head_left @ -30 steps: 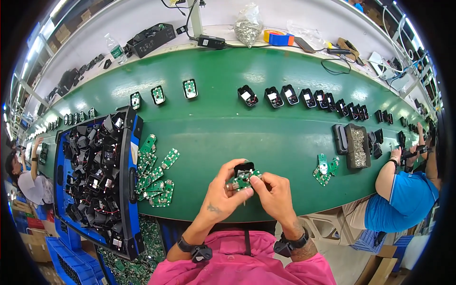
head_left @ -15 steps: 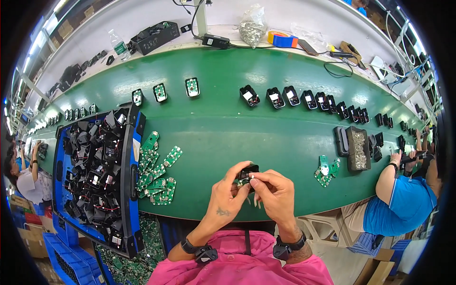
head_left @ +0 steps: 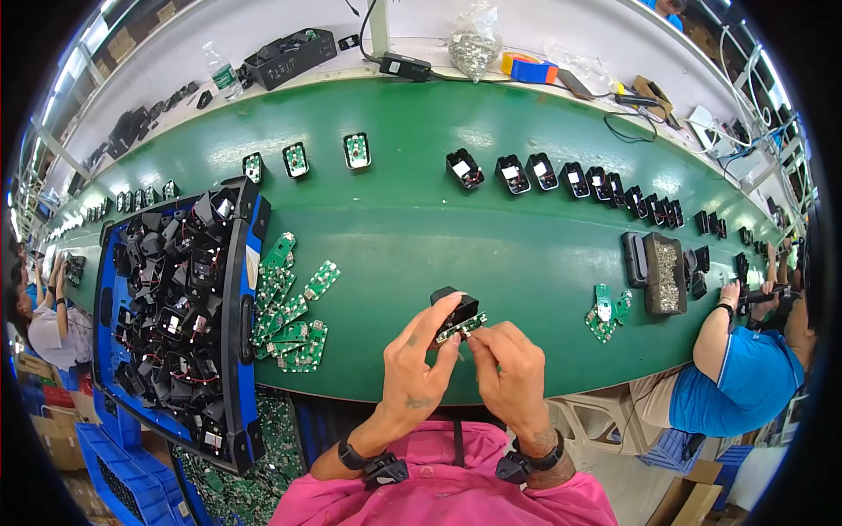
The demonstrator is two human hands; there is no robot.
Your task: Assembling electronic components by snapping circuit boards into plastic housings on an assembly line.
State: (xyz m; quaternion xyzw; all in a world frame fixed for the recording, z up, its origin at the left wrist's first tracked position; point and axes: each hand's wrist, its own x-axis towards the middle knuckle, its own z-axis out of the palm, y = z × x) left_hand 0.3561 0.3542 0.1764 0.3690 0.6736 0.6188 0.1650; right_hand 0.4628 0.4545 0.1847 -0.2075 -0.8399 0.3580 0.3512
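Over the near edge of the green bench, my left hand (head_left: 410,368) grips a black plastic housing (head_left: 465,307), tilted. A green circuit board (head_left: 470,326) lies along the housing's near side, by my left thumb. Thumb and forefinger of my right hand (head_left: 511,373) are pinched together at the board's lower edge, beside a small white part. Whatever sits between those fingertips is too small to make out. To the left, a pile of loose green circuit boards (head_left: 303,346) lies beside a blue tray (head_left: 248,399) heaped with black housings.
Housings with boards (head_left: 357,151) stand in a row at the far left, open black housings (head_left: 513,174) at the far right. A box of small metal parts (head_left: 665,273) and a few boards (head_left: 603,302) lie to the right. Co-workers sit at both sides, one in a blue shirt (head_left: 745,377).
The housing has been turned, so the circuit board's edge now shows along its near side. My right hand has drawn slightly right and down from the housing, fingertips still pinched.
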